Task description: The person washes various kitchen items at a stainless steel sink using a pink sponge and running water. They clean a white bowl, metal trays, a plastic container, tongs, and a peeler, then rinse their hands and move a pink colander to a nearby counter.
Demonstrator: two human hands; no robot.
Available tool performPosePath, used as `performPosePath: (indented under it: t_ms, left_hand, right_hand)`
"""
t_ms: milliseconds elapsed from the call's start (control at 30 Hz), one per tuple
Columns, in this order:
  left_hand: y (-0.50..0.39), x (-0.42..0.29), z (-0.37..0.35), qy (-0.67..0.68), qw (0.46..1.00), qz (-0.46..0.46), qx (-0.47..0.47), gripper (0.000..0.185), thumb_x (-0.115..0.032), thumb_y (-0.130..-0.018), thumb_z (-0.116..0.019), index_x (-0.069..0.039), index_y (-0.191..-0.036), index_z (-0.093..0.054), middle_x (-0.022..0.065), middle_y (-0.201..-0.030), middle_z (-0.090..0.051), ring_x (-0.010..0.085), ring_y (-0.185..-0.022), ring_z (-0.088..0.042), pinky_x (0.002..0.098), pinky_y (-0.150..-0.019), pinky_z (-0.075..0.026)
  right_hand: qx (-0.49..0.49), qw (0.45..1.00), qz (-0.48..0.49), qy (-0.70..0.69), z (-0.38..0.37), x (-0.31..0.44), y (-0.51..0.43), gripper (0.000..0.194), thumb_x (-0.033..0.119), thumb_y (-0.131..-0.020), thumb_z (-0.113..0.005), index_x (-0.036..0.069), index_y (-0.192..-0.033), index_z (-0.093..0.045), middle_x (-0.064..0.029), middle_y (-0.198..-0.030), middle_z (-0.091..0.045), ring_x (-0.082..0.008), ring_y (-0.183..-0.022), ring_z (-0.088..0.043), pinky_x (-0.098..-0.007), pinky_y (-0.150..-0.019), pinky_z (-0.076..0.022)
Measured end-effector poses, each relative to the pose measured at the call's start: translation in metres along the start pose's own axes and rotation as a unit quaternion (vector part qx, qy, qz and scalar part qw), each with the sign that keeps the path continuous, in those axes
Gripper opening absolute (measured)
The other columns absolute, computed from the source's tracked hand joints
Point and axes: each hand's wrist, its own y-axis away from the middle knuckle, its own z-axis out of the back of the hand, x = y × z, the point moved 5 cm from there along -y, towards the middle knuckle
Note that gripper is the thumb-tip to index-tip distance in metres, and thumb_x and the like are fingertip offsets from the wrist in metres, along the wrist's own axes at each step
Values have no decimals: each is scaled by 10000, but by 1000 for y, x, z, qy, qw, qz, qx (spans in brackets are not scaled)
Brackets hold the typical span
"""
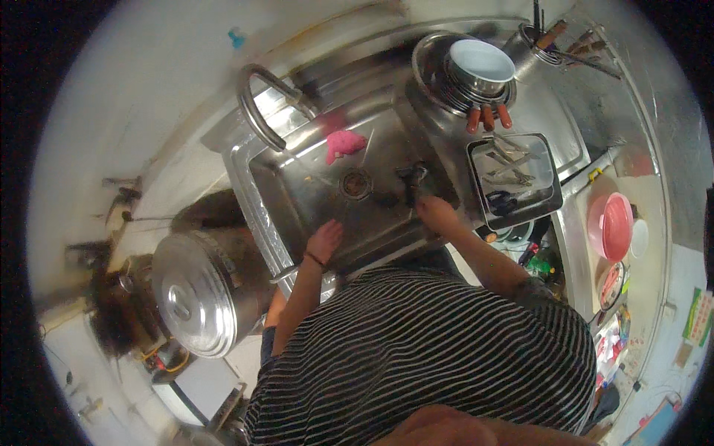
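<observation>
My left hand [325, 241], with a dark band at the wrist, hangs over the near left part of a stainless steel sink [312, 206] with nothing in it. My right hand [436, 214] is at the sink's near right side, its fingers on a black object [413, 178] whose kind I cannot tell; it may be a tool or a fitting. A pink cloth [346, 145] lies in the sink towards the faucet side, beyond the round drain [356, 184]. The curved metal faucet [261, 108] arches over the sink's far left corner.
Right of the sink stands a metal tray [552, 206] holding tongs and black-handled scissors [501, 203]. Behind it are stacked pans with a white-lined bowl [482, 60] and a utensil pot [524, 56]. A large lidded steel pot [192, 295] stands left. Pink basins [613, 226] are far right.
</observation>
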Motion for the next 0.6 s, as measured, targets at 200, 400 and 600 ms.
performPosePath:
  t_ms: [200, 400, 600]
  left_hand:
    - [42, 15, 24, -322, 926, -195, -34, 410, -255, -961, -418, -49, -1313, -454, 103, -1332, -498, 212, -1228, -460, 363, -1031, -363]
    - [119, 6, -25, 46, 980, -67, -182, 419, -293, -914, -539, -39, -1248, -527, 102, -1215, -575, 217, -1111, -526, 359, -963, -406]
    - [116, 15, -3, 33, 983, -36, -177, 437, -307, -935, -509, -94, -1313, -462, 80, -1302, -511, 239, -1133, -506, 359, -887, -430]
  right_hand:
    - [172, 967, -87, 166, -115, -37, -108, 289, 283, -852, -542, 56, -961, -684, -144, -945, -668, -331, -866, -643, -456, -765, -507]
    - [71, 984, -128, 102, -185, -96, -148, 388, 366, -850, -550, 20, -975, -672, -194, -994, -652, -350, -934, -627, -451, -839, -481]
    - [22, 985, -167, -31, -180, -148, -173, 443, 417, -838, -578, 3, -982, -645, -203, -979, -645, -361, -914, -621, -440, -829, -470]
